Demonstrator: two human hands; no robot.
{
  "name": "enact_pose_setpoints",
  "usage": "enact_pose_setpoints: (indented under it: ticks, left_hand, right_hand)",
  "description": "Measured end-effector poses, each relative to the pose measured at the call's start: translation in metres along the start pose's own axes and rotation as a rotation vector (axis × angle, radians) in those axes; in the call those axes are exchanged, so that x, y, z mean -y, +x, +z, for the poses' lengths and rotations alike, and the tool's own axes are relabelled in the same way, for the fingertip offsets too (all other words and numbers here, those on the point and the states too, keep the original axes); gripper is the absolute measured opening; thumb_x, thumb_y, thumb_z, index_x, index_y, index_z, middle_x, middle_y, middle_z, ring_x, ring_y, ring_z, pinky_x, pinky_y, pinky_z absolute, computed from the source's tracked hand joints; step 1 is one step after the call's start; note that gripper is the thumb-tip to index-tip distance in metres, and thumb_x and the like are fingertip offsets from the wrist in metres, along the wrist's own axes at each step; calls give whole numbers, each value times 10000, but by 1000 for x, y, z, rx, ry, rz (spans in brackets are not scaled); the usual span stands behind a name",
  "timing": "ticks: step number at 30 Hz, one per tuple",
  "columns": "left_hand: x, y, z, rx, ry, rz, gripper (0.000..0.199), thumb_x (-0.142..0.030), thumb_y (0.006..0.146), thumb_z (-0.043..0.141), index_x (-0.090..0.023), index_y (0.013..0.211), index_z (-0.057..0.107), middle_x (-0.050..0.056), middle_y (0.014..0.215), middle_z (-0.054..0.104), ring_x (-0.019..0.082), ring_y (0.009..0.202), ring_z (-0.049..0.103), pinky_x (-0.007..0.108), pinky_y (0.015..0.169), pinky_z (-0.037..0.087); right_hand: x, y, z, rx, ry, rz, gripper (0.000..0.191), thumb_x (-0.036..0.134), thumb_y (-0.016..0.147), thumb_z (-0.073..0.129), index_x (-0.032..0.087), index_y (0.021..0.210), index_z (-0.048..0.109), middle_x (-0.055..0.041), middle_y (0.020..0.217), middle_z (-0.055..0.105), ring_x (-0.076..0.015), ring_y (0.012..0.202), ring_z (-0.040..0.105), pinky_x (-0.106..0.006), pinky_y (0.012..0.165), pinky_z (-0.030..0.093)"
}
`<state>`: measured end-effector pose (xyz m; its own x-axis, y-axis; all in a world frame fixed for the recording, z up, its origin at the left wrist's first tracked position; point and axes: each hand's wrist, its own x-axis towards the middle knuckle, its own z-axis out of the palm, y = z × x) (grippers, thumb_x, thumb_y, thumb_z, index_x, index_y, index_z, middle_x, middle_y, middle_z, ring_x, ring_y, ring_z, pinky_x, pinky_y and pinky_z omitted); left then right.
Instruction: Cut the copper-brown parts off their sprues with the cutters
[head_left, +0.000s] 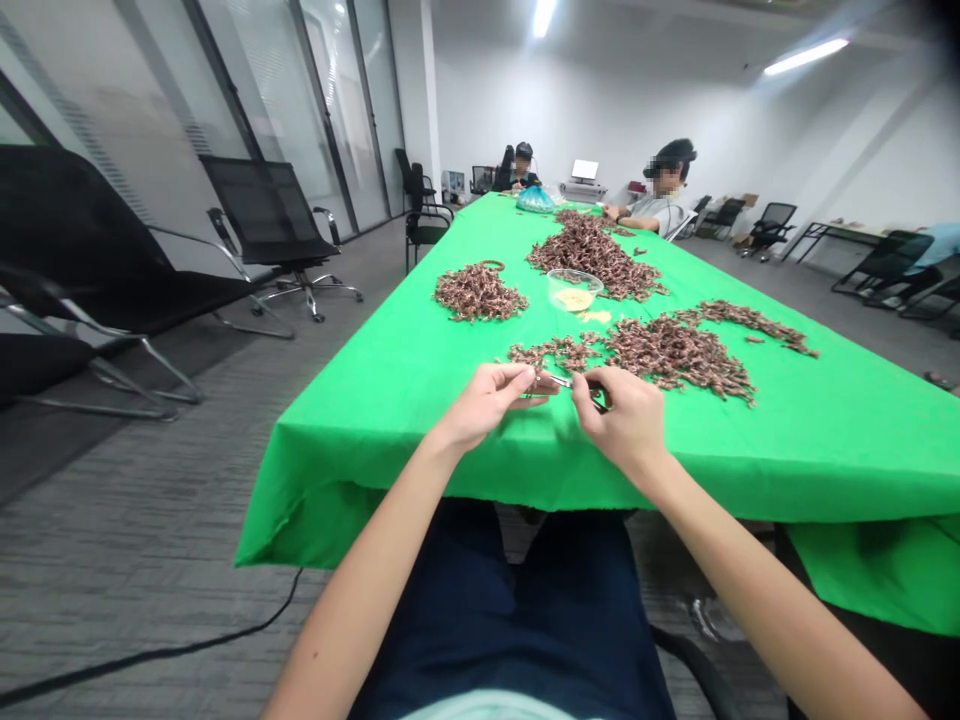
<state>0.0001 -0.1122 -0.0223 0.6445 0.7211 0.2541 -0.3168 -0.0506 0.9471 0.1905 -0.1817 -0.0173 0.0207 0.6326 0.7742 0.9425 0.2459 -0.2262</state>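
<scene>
My left hand point(491, 400) is closed near the front edge of the green-covered table point(390, 390), its thumb and fingers pinched on a small brown piece, mostly hidden. My right hand point(624, 415) is wrapped round a metal tool point(559, 381) with dark handles, whose tip points left and meets the left fingertips. Just beyond the hands lie small loose brown pieces point(574, 350), and a larger brown heap point(679, 355) spreads to the right. Behind them a clear round bowl point(574, 290) holds something pale yellow, with yellow bits point(595, 316) on the cloth beside it.
Another brown pile point(480, 292) lies left of the bowl, and a big one point(592, 258) behind it. A strip of pieces point(757, 325) extends right. Farther back are a blue bag point(535, 200) and two seated people. Black chairs point(270, 215) stand at the left.
</scene>
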Motion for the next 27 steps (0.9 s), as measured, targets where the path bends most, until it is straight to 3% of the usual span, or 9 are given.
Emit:
enact_pose_setpoints:
  ticks: [4,8,27]
  left_hand:
    - [0,0,1,-4,-16,4,356,-436,908,673,-115,1034,763,144,1057,762,243,1026,715,419,995,531]
    - [-1,0,2,-8,-46,3,349,-422,893,696,-101,1012,762,138,1000,767,241,989,721,406,962,550]
    - [0,1,-2,21,-15,-54,348,-414,905,675,-82,950,769,149,954,770,231,908,729,363,843,596]
  right_hand:
    - [-5,-5,6,-119,-252,-291,189,337,931,593,177,838,630,-57,763,683,-181,700,591,-303,643,395]
    - [-3,-5,5,-179,-363,-418,166,331,915,632,182,850,598,-52,753,671,-184,687,562,-322,621,361]
    - [-4,-5,7,-223,-450,-521,194,365,942,621,182,897,578,-33,731,639,-163,654,494,-345,587,259]
